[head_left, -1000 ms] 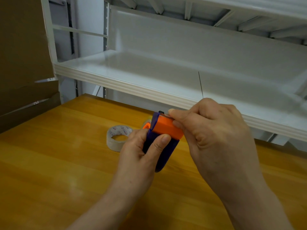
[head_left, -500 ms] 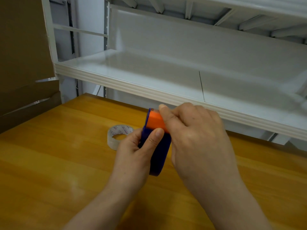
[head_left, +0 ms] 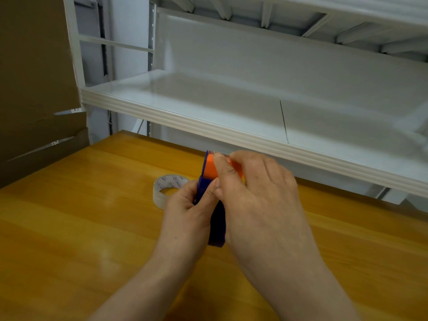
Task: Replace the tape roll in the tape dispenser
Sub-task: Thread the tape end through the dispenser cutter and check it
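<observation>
A blue tape dispenser [head_left: 217, 224] with an orange top part [head_left: 209, 168] stands on end above the wooden table [head_left: 81, 228]. My left hand [head_left: 187, 212] grips its blue body from the left, thumb across the front. My right hand [head_left: 257, 195] covers its right side, with thumb and fingers closed on the orange part. A clear tape roll [head_left: 168, 189] with a printed core lies flat on the table just left of my left hand, partly hidden by it. Whether a roll sits inside the dispenser is hidden.
A white metal shelf [head_left: 231, 126] juts out over the table's far edge, close behind my hands. Brown cardboard [head_left: 34, 89] stands at the far left beside the table.
My right hand has slid left and closed over the orange part, hiding most of it. The dispenser has turned more upright and edge-on. The clear roll has stayed in place.
</observation>
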A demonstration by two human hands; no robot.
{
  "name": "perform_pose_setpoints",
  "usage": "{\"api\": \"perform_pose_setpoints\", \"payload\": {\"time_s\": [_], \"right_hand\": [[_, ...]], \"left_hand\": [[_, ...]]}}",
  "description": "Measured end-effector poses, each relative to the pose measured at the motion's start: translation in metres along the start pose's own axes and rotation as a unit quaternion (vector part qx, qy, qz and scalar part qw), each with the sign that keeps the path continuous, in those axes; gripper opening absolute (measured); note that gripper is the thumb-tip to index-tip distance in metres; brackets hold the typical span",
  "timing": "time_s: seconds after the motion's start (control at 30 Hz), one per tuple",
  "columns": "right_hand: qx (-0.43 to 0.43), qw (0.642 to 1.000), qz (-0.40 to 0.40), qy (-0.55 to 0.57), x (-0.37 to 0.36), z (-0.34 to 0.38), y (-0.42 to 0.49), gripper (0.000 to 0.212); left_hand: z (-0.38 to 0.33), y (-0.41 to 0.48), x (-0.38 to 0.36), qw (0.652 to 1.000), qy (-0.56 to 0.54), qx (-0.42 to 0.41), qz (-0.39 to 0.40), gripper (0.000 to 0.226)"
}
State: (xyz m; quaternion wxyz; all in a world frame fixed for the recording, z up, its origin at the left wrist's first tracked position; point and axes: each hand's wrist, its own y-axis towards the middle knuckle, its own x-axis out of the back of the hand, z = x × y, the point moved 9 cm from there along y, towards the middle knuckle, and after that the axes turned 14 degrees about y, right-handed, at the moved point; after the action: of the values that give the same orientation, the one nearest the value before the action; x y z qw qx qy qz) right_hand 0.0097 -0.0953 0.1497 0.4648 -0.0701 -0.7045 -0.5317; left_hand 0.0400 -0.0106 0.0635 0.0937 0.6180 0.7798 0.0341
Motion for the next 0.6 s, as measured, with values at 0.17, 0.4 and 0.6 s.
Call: {"api": "perform_pose_setpoints", "payload": {"time_s": [0.17,0.4,0.6], "right_hand": [[-0.020,0.999,-0.001,0.031,-0.005,-0.001,0.000,0.067],[-0.008,0.997,-0.016,0.075,0.002,0.001,0.000,0.058],[0.014,0.999,-0.019,0.039,0.000,0.010,-0.002,0.057]], "left_hand": [[0.000,0.001,-0.001,1.000,-0.019,0.006,0.000,0.037],[-0.003,0.000,0.002,0.999,-0.032,-0.007,-0.009,0.039],[-0.009,0.002,0.003,0.999,-0.030,-0.034,-0.016,0.024]]}}
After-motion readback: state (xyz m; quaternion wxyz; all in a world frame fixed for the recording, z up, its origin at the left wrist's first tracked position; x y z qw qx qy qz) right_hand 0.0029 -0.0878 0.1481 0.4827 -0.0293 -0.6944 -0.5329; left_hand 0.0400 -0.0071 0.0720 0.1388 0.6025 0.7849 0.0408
